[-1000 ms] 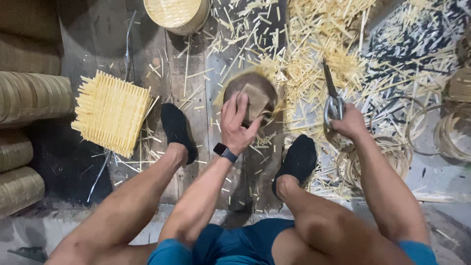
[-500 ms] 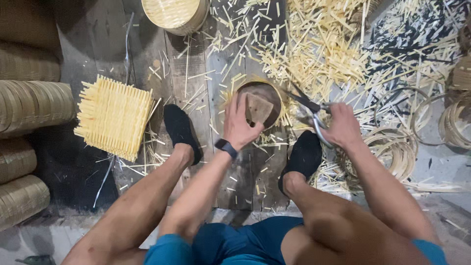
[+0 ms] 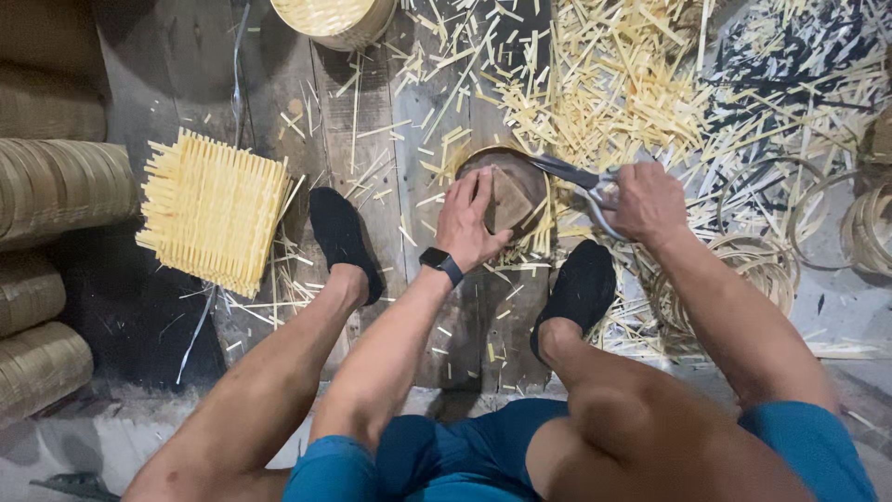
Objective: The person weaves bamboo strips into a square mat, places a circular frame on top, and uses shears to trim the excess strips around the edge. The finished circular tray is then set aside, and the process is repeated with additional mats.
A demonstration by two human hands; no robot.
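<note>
Left of the round basket point(image 3: 506, 191) lies a square woven mat point(image 3: 214, 223). Our left hand point(image 3: 472, 221) presses flat on the basket, fingers spread. Right of it, our right hand point(image 3: 646, 200) grips scissors point(image 3: 581, 181); we should trim tight along the rim.

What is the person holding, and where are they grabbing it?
The right hand grips grey metal scissors by the handles. The left hand presses flat on a round brown woven piece.
</note>
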